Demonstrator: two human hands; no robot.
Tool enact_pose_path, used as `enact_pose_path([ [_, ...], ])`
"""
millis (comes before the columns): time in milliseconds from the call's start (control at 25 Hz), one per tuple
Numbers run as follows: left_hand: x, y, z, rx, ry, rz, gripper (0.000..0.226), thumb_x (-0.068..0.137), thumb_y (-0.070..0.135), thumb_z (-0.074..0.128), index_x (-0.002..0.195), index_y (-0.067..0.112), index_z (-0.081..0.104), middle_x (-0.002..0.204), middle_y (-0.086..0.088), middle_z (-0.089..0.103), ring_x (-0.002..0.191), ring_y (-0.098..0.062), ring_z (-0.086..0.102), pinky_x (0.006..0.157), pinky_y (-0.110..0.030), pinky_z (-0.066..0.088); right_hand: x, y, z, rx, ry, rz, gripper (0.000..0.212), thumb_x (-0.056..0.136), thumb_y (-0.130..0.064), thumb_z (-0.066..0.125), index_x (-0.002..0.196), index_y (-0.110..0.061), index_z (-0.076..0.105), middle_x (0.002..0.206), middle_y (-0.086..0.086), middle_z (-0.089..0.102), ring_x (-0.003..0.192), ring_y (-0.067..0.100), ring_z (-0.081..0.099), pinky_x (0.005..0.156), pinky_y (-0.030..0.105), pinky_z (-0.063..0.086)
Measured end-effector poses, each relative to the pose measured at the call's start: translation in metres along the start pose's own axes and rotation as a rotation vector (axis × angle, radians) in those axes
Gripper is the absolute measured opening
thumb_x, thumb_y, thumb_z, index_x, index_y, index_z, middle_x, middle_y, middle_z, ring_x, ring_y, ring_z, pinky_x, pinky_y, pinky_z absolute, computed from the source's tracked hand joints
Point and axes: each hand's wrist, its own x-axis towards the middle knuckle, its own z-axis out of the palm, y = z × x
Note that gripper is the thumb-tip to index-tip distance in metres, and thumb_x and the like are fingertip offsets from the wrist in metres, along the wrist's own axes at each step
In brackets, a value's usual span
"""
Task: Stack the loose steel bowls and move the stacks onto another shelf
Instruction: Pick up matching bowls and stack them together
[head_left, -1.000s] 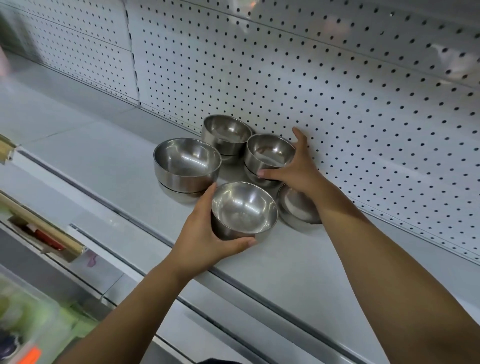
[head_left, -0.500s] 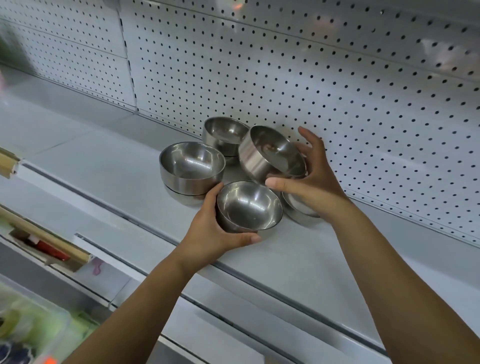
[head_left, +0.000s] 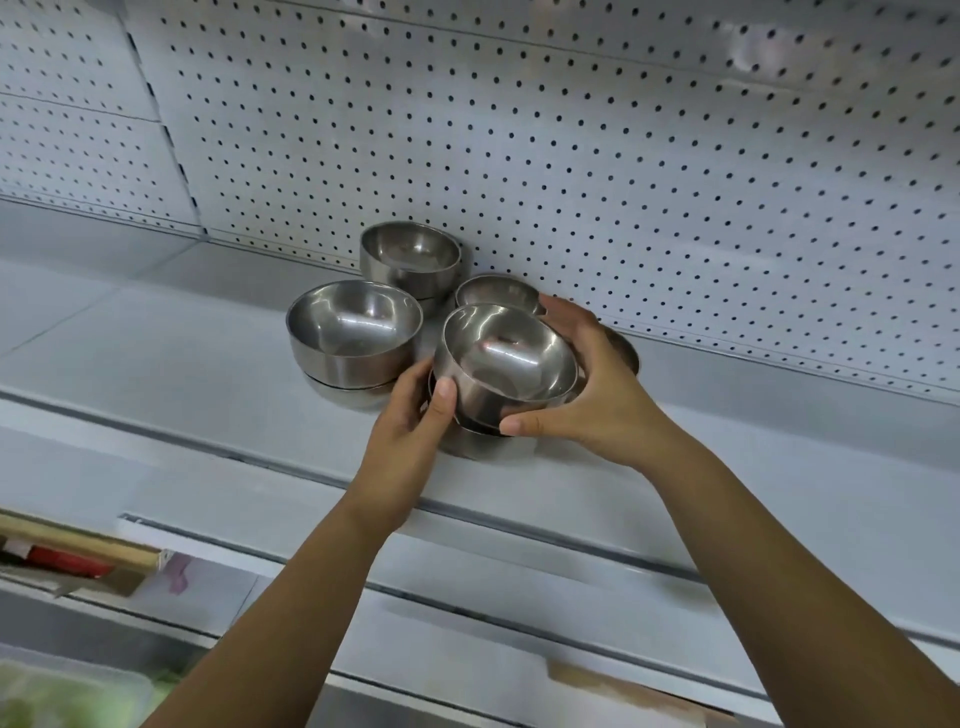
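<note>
While the left hand (head_left: 410, 431) cups the lower bowl (head_left: 478, 448), the right hand (head_left: 597, 397) grips the tilted upper bowl (head_left: 504, 358) atop it.

Count: round polished steel bowls (head_left: 353, 325), white metal shelf (head_left: 156, 332).
Eight bowls, some part-hidden; one shelf; left hand (head_left: 410, 431), right hand (head_left: 587, 395).

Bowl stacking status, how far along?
Done: left stack and back stack each sit two high. In hand: right hand holds a tilted bowl partly seated in the front bowl, which the left hand grips. Left: rear loose bowl, half-hidden bowl behind the right hand, then moving stacks off this shelf.
</note>
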Motion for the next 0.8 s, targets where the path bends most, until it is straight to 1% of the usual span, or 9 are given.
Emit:
enact_pose_path([
  [80, 0.001, -0.003, -0.002, -0.014, -0.004, 0.000, 0.055, 0.093, 0.049, 0.050, 0.143, 0.027, 0.052, 0.125, 0.029, 0.065, 0.119, 0.014, 0.056, 0.090, -0.004, 0.043, -0.002, -0.001, 0.006, 0.007, 0.027, 0.006, 0.117, 0.047, -0.046, 0.099, 0.139, -0.065, 0.030, 0.148, -0.038, 0.036, 0.139, -0.016, 0.035, 0.110, 0.014, 0.036],
  [240, 0.003, -0.005, -0.004, -0.039, -0.014, 0.010, 0.055, 0.095, 0.048, 0.049, 0.142, 0.021, 0.054, 0.128, 0.020, 0.067, 0.123, 0.006, 0.057, 0.096, -0.010, 0.046, -0.005, -0.002, 0.014, 0.000, 0.042, 0.013, 0.121, 0.050, -0.043, 0.100, 0.145, -0.060, 0.027, 0.146, -0.041, 0.034, 0.141, -0.015, 0.033, 0.109, 0.012, 0.034],
  [320, 0.005, -0.009, -0.007, -0.058, -0.026, -0.007, 0.053, 0.099, 0.052, 0.052, 0.140, 0.018, 0.055, 0.133, 0.009, 0.066, 0.128, -0.004, 0.057, 0.108, -0.024, 0.047, -0.007, -0.002, 0.018, 0.001, 0.057, 0.025, 0.121, 0.053, -0.041, 0.100, 0.147, -0.057, 0.025, 0.144, -0.043, 0.033, 0.140, -0.017, 0.032, 0.109, 0.010, 0.033],
  [400, 0.006, -0.011, -0.010, -0.089, -0.029, -0.022, 0.057, 0.097, 0.055, 0.056, 0.140, 0.018, 0.055, 0.138, 0.002, 0.063, 0.134, -0.012, 0.054, 0.116, -0.037, 0.041, -0.008, -0.001, 0.022, 0.001, 0.077, 0.032, 0.122, 0.056, -0.036, 0.101, 0.150, -0.052, 0.024, 0.148, -0.036, 0.035, 0.142, -0.013, 0.032, 0.113, 0.014, 0.033],
  [440, 0.006, -0.011, -0.011, -0.103, -0.030, -0.025, 0.059, 0.095, 0.054, 0.057, 0.141, 0.018, 0.054, 0.140, 0.002, 0.062, 0.135, -0.013, 0.054, 0.117, -0.039, 0.040, -0.008, 0.000, 0.023, 0.001, 0.087, 0.035, 0.123, 0.057, -0.035, 0.101, 0.152, -0.049, 0.023, 0.151, -0.030, 0.036, 0.144, -0.008, 0.033, 0.115, 0.018, 0.034],
  [520, 0.005, -0.011, -0.011, -0.116, -0.020, -0.028, 0.054, 0.099, 0.047, 0.059, 0.143, 0.017, 0.053, 0.141, 0.003, 0.062, 0.134, -0.011, 0.054, 0.118, -0.040, 0.040, -0.008, -0.001, 0.026, 0.000, 0.106, 0.044, 0.127, 0.058, -0.034, 0.102, 0.155, -0.046, 0.020, 0.155, -0.018, 0.037, 0.145, 0.001, 0.036, 0.118, 0.024, 0.036],
  [560, 0.004, -0.009, -0.011, -0.123, -0.018, -0.028, 0.052, 0.099, 0.042, 0.058, 0.144, 0.017, 0.052, 0.141, 0.004, 0.062, 0.134, -0.010, 0.055, 0.118, -0.040, 0.040, -0.008, -0.002, 0.026, 0.000, 0.115, 0.050, 0.128, 0.059, -0.032, 0.102, 0.155, -0.045, 0.019, 0.155, -0.014, 0.037, 0.144, 0.004, 0.039, 0.117, 0.025, 0.037],
  [680, 0.001, -0.008, -0.009, -0.143, -0.004, -0.026, 0.045, 0.100, 0.032, 0.055, 0.142, 0.018, 0.054, 0.141, 0.004, 0.063, 0.133, -0.009, 0.055, 0.118, -0.041, 0.039, -0.008, -0.005, 0.025, -0.015, 0.132, 0.050, 0.129, 0.059, -0.029, 0.102, 0.155, -0.045, 0.017, 0.153, -0.009, 0.038, 0.141, 0.006, 0.042, 0.114, 0.024, 0.039],
  [800, 0.003, -0.011, -0.011, -0.173, 0.012, -0.049, 0.038, 0.103, 0.027, 0.057, 0.139, 0.018, 0.056, 0.139, 0.002, 0.064, 0.133, -0.013, 0.056, 0.119, -0.044, 0.038, -0.007, -0.006, 0.024, -0.027, 0.126, 0.056, 0.129, 0.060, -0.029, 0.102, 0.156, -0.043, 0.017, 0.152, -0.007, 0.039, 0.139, 0.005, 0.043, 0.107, 0.015, 0.038],
])
